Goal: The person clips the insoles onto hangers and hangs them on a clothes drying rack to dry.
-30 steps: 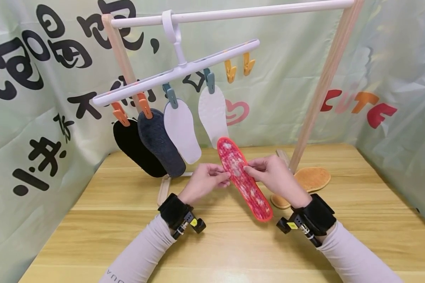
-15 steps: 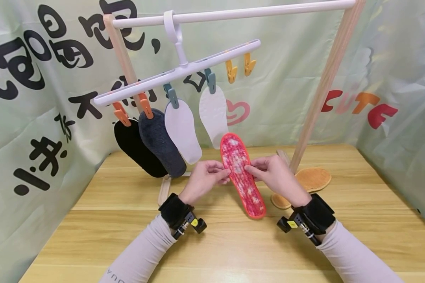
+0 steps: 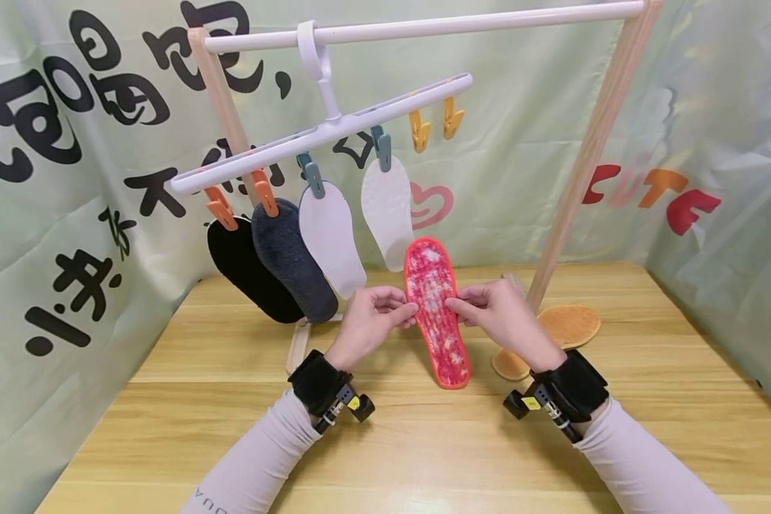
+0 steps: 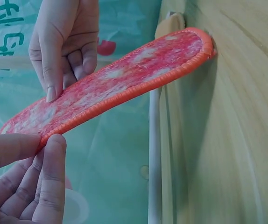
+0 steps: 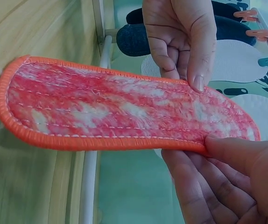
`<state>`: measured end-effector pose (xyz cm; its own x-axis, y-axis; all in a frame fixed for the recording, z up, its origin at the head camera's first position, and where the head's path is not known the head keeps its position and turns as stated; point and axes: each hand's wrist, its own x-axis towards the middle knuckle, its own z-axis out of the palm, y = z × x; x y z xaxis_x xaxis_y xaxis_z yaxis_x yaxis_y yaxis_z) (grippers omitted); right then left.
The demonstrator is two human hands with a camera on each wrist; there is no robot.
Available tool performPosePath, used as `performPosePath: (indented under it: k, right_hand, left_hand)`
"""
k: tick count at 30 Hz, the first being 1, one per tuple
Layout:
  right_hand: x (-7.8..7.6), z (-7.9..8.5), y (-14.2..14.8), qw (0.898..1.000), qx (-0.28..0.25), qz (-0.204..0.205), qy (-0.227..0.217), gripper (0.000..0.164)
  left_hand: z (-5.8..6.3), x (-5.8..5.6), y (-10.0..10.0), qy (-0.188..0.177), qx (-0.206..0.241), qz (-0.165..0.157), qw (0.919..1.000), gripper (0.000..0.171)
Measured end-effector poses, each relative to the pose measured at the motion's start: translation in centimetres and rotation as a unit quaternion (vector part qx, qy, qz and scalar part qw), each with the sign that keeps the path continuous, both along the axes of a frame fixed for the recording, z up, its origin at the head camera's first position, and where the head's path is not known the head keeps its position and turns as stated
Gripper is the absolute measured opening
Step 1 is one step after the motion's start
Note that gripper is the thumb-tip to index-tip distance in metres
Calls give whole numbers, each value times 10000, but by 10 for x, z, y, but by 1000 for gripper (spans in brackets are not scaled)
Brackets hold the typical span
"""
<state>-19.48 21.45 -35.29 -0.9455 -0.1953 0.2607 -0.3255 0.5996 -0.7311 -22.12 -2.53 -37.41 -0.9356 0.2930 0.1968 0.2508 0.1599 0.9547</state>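
I am looking down on a pale wooden table [image 3: 167, 400], boxed in on three sides by light green cloth printed with black characters on the left and coloured letters on the right. A wooden rack [image 3: 591, 143] is standing on it, carrying a white rail with a white clip hanger [image 3: 324, 132] tilting down to the left. From left to right the hanger is holding a black insole [image 3: 244, 268], a dark grey fuzzy insole [image 3: 292, 257] and two white insoles [image 3: 330, 239] — the two yellow clips [image 3: 432, 123] at its right end are hanging bare. The left hand [image 3: 369, 318] is pinching the left edge of the red insole [image 3: 435, 310] between thumb and fingers, grip narrow. The insole is hovering above the table's middle, toe up near the lower white insole, heel toward me. The right hand [image 3: 497, 314] is pinching its right edge the same way. Just behind that hand — two tan insoles [image 3: 568, 325] are lying by the rack's right post, one partly hidden.
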Motion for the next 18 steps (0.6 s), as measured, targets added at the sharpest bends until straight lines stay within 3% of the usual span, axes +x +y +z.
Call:
performPosePath:
  k: [9, 18]
  right_hand:
    - [-3, 5, 5, 9991, -346, 114, -195, 26]
    - [-12, 27, 9, 9999, 67, -67, 115, 31]
  left_hand:
    - [4, -3, 0, 332, 55, -20, 9994, 11]
    - [12, -8, -2, 755, -60, 41, 9971, 11]
